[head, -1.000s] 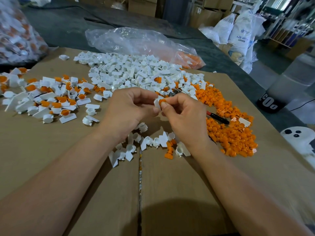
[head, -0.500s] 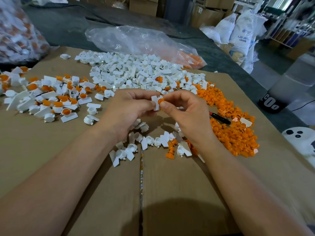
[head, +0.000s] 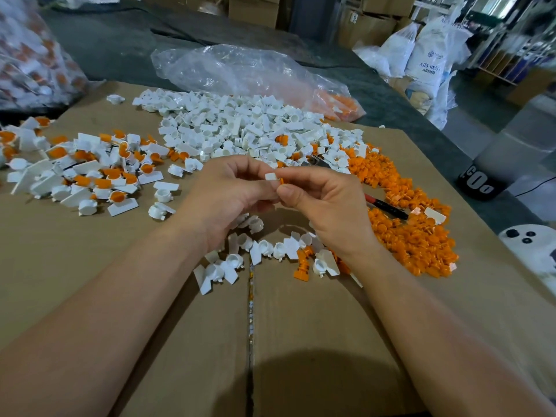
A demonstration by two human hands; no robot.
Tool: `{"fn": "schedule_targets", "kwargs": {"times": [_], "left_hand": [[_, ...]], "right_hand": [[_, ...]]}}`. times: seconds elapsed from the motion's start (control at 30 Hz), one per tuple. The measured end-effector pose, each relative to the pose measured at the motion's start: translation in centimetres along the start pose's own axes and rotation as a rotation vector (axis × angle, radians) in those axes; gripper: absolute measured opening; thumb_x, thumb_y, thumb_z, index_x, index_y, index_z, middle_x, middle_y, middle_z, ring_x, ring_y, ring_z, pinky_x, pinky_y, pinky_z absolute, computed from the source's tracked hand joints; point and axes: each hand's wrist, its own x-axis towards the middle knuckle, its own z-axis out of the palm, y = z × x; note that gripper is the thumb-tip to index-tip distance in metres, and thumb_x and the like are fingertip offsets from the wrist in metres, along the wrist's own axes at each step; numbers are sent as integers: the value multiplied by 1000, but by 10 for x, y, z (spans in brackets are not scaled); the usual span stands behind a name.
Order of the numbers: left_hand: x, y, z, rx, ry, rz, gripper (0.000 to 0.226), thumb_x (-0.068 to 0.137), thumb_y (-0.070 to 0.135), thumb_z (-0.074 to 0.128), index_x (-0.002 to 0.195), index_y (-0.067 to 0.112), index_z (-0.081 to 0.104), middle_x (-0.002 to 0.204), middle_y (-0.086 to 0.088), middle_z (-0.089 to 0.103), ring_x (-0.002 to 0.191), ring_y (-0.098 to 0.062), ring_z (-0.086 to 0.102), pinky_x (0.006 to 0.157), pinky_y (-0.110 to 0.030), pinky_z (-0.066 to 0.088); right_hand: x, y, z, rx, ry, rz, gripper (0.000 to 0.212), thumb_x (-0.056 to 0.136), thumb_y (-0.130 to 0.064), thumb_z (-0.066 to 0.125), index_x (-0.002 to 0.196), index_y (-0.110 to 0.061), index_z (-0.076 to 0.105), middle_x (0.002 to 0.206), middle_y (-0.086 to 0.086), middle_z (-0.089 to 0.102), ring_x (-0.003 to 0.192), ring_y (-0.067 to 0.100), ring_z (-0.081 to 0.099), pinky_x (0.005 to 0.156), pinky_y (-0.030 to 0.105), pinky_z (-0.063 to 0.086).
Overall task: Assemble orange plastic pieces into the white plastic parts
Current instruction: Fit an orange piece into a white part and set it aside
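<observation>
Flattened brown cardboard covers the worktop (head: 301, 341), with a seam running down its middle. A crumpled clear plastic bag (head: 240, 70) lies at its far edge. A red-and-black tool (head: 386, 205) rests to the right. Beyond stand white printed sacks (head: 430, 58), brown cartons (head: 252, 10) and a grey bin (head: 505, 158).

Plain brown on the cardboard counter (head: 301, 341). White in the heap of parts (head: 240, 127) at upper middle; bright orange in the pile of pieces (head: 415, 236) at right. White mixed with orange in the scatter of joined pieces (head: 90, 176) at left. At centre, a white part (head: 270, 176) beside an orange piece (head: 282, 181). Red and black on the tool handle (head: 385, 205). Clear on the plastic bag (head: 240, 70), tinged orange at its right end. Blue lettering on the white sack (head: 430, 61), upper right; white letters on the black tub (head: 478, 185); black dots on the white object (head: 526, 239), right edge.
</observation>
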Motion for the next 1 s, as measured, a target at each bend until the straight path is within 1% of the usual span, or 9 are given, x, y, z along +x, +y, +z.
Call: {"fn": "schedule_targets", "kwargs": {"times": [0.07, 0.17, 0.23, 0.33, 0.4, 0.53, 0.67, 0.87, 1.0], "left_hand": [[-1, 0, -1, 25, -4, -22, 23, 53, 10, 72, 74, 7, 62, 59, -1, 66, 56, -13, 66, 56, -21, 56], [-2, 1, 0, 24, -9, -42, 12, 68, -2, 70, 76, 3, 62, 57, -5, 66, 52, -14, 65, 49, -20, 54], [-1, 2, 0, 8, 9, -45, 8, 73, -6, 67, 74, 1, 62, 55, -6, 65, 49, -14, 63, 47, -19, 51], [0, 4, -2, 3, 41, -55, 11, 74, -7, 66, 70, 2, 62, 51, -5, 64, 45, -12, 61, 44, -17, 49], [0, 5, -2, -5, 45, -74, 11, 74, -7, 66, 70, 3, 62, 48, -4, 62, 43, -11, 60, 41, -16, 47], [0, 6, -3, -49, 33, -137, 8, 71, -6, 65, 72, 1, 63, 47, -3, 60, 40, -10, 57, 37, -15, 43], [1, 6, -4, -87, 15, -186, 5, 68, -4, 65, 70, 1, 64, 48, -6, 60, 38, -10, 56, 35, -14, 42], [1, 7, -4, -90, 6, -196, 5, 69, -4, 65, 69, 1, 63, 48, -7, 60, 38, -10, 56, 35, -14, 42], [0, 7, -3, -43, 7, -175, 11, 73, -8, 64, 69, 2, 64, 50, -7, 62, 40, -10, 58, 37, -14, 45]], "right_hand": [[0, 0, 1, 12, -6, -5, 31, 79, 0, 64, 108, -12, 60, 87, 1, 67, 79, 10, 67, 75, 23, 55], [0, 0, 0, 40, -30, -12, 32, 80, 1, 62, 109, -11, 59, 82, 1, 67, 71, 6, 66, 70, 18, 53], [1, 0, -2, 65, -68, 1, 35, 80, 1, 61, 111, -14, 57, 79, -1, 67, 68, 4, 66, 69, 17, 52], [1, 1, -4, 37, -115, 6, 43, 78, 3, 62, 110, -24, 56, 84, -2, 67, 76, 5, 67, 76, 21, 53], [0, 2, -5, 20, -111, -10, 45, 79, 6, 62, 109, -26, 56, 90, -6, 66, 81, 3, 66, 78, 21, 53], [0, 2, -6, -2, -111, -15, 46, 80, 8, 61, 116, -18, 52, 100, -2, 65, 93, 7, 64, 85, 24, 52], [0, 3, -6, -5, -106, 10, 47, 79, 11, 61, 117, -15, 51, 100, 3, 65, 91, 10, 64, 86, 25, 52], [0, 2, -7, -8, -114, -5, 47, 79, 7, 63, 115, -22, 53, 100, -1, 65, 92, 8, 64, 85, 25, 52], [0, 3, -7, -39, -90, -37, 40, 78, 3, 64, 105, -26, 58, 90, -9, 66, 85, 4, 65, 80, 23, 54]]}}
